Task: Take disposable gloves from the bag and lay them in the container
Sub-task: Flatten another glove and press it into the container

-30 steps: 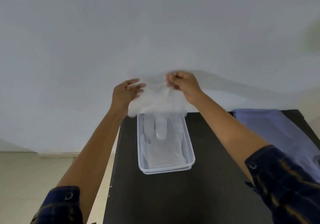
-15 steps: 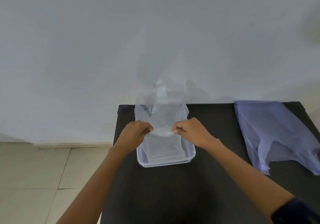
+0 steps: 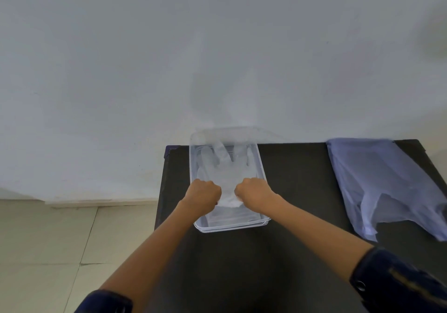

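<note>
A clear plastic container [image 3: 262, 167] stands at the back left of the black table [image 3: 297, 191], against the wall. A thin transparent disposable glove [image 3: 227, 165] lies stretched inside it, fingers pointing to the wall. My left hand [image 3: 203, 195] and my right hand [image 3: 252, 193] are both fisted on the glove's cuff, low over the near half of the container. More clear glove film lies under it on the container floor. The pale blue plastic bag [image 3: 377, 182] lies flat at the table's right side, away from both hands.
The white wall rises straight behind the table. A tiled floor [image 3: 48, 252] shows to the left of the table's left edge. Bare black tabletop lies between the container and the bag and in front of the container.
Both hands came down from high in front of the wall, pulling the glove toward me and lowering it. It now lies stretched inside the container instead of hanging in the air.
</note>
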